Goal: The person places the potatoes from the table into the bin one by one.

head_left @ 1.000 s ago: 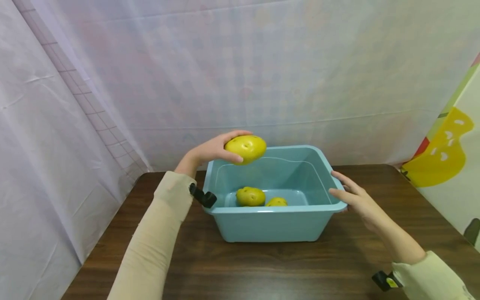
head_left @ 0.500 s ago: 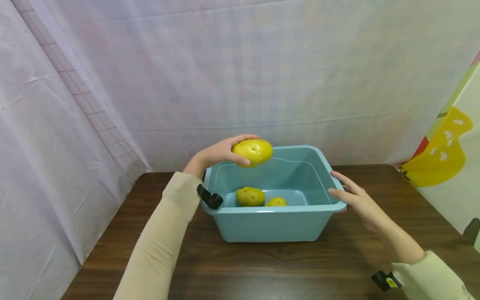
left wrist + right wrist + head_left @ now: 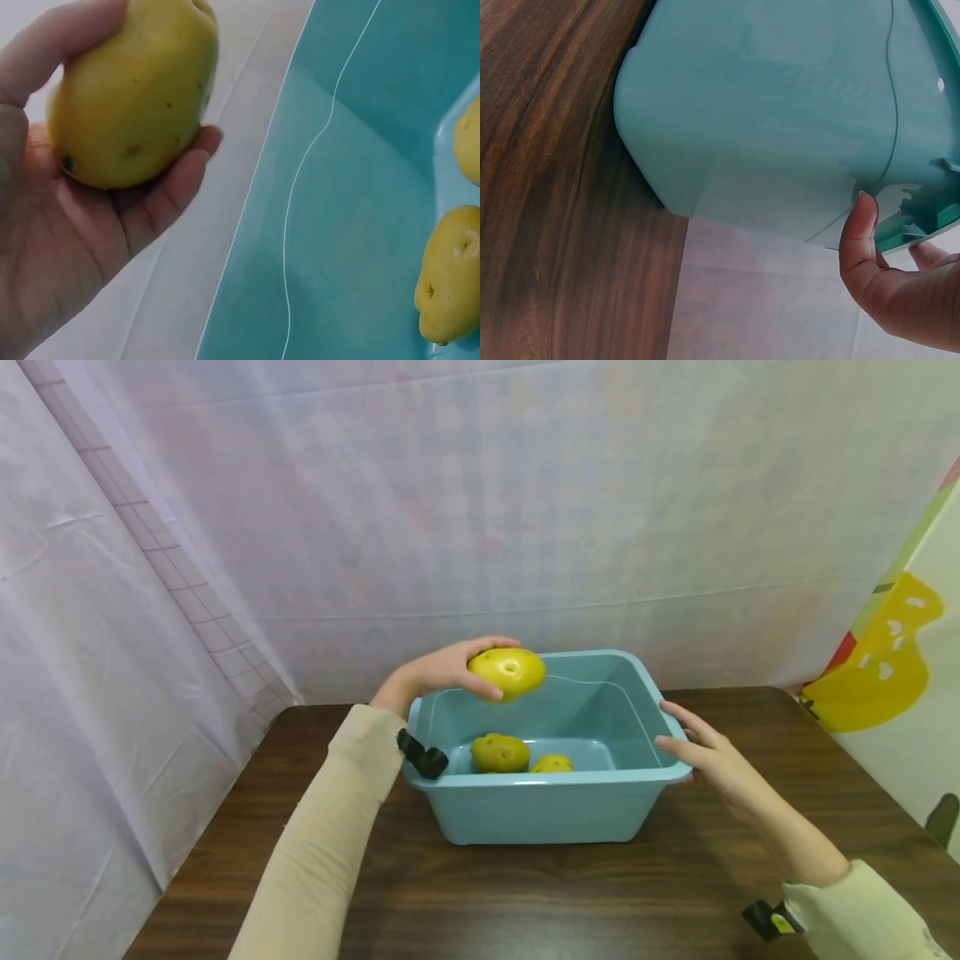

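Note:
My left hand point(image 3: 442, 670) holds a yellow potato point(image 3: 513, 673) above the blue plastic basin point(image 3: 540, 811), near its back left. Thumb and fingers curl around this potato point(image 3: 142, 94) in the left wrist view. Two more potatoes lie on the basin's floor: a larger one point(image 3: 500, 753) and, to its right, another point(image 3: 552, 763) partly hidden by the front rim. My right hand point(image 3: 708, 756) grips the basin's right rim. The right wrist view shows that hand point(image 3: 900, 289) with fingers both under and over the rim.
The basin stands on a dark wooden table point(image 3: 480, 902). Behind the table hangs a pale curtain point(image 3: 465, 510), and a white one point(image 3: 67, 652) hangs on the left. A yellow printed figure point(image 3: 881, 668) shows on the wall at right.
The left hand has moved right and slightly down with its potato, further over the basin. The right hand, the basin and the potatoes inside have stayed put.

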Available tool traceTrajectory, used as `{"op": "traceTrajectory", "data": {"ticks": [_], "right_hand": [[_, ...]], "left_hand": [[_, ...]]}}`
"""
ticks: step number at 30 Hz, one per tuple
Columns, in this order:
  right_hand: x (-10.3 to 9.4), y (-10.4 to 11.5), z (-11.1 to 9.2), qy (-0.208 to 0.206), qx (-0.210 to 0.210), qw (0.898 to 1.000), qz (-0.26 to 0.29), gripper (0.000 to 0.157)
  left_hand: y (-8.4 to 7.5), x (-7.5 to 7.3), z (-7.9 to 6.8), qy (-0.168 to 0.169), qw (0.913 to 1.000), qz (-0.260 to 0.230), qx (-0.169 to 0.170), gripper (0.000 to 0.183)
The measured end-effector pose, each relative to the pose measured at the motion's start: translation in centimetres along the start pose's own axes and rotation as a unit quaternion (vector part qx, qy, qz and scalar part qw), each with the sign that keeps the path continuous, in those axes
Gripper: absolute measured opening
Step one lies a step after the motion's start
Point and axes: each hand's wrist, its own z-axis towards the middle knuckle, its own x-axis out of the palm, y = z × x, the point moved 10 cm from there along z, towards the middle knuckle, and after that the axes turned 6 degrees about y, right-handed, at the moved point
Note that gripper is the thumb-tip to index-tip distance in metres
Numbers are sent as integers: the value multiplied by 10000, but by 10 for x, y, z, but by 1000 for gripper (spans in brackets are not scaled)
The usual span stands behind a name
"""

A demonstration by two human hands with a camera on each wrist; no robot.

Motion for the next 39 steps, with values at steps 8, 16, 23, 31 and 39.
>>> {"op": "traceTrajectory", "data": {"ticks": [8,16,23,31,39], "right_hand": [[0,0,0,-8,40,10000,-5,66],[1,0,0,10,56,10000,-10,65],[2,1,1,1,46,10000,-21,65],[2,-1,4,39,59,10000,14,66],[-4,2,3,267,2,9993,-263,63]], "left_hand": [[9,-2,1,-3,9975,573,-419,75],[6,-11,-7,-294,9988,97,-381,69],[7,-18,-15,-464,9985,122,-259,68],[11,-32,-37,-781,9964,58,-325,69],[19,-43,-57,-976,9942,168,-426,68]]}}
